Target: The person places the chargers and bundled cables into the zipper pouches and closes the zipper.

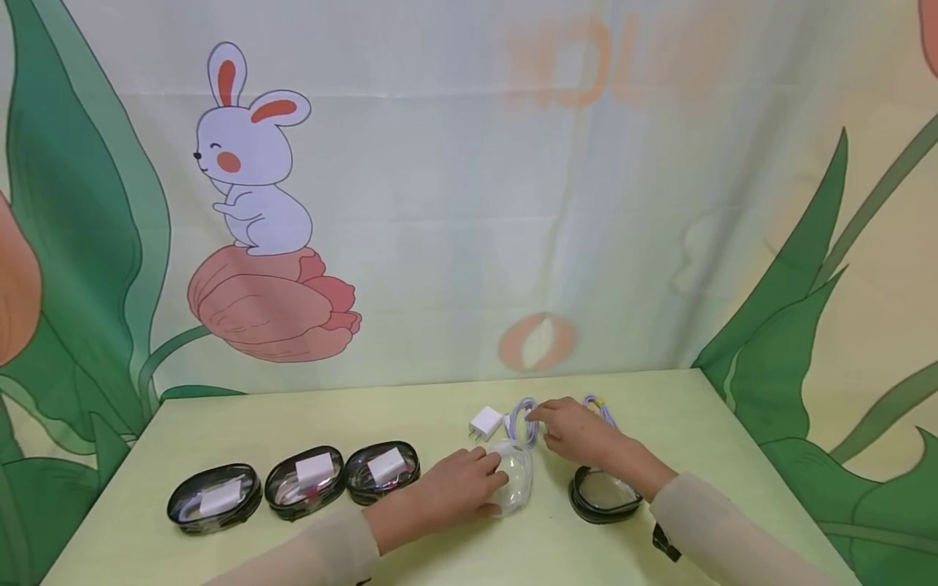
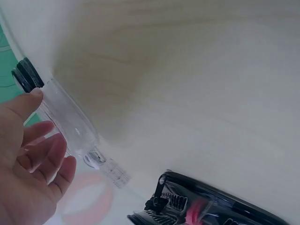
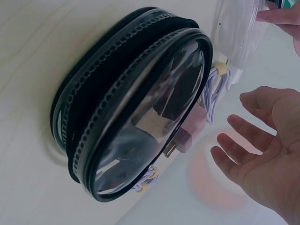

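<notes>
My left hand (image 1: pixel 463 482) rests at the left side of a clear plastic case (image 1: pixel 519 482), fingers loosely bent and touching it. In the left wrist view, the thumb lies along the edge of that case. Over a coiled lavender cable (image 1: pixel 513 425), my right hand (image 1: pixel 582 433) reaches with spread, relaxed fingers; in the right wrist view nothing is between them. A white charger plug (image 1: pixel 485 423) lies left of that cable. Beyond the right hand is another lavender cable (image 1: pixel 602 408) with a yellow tie. A see-through case with black trim (image 3: pixel 133 105) stands under the right forearm.
To the left, a row of three black-trimmed clear cases holds white plugs: the far-left case (image 1: pixel 214 498), the middle case (image 1: pixel 304 482) and the right case (image 1: pixel 383 472). The pale table (image 1: pixel 432 561) meets a printed cloth backdrop (image 1: pixel 440 244) at its far edge.
</notes>
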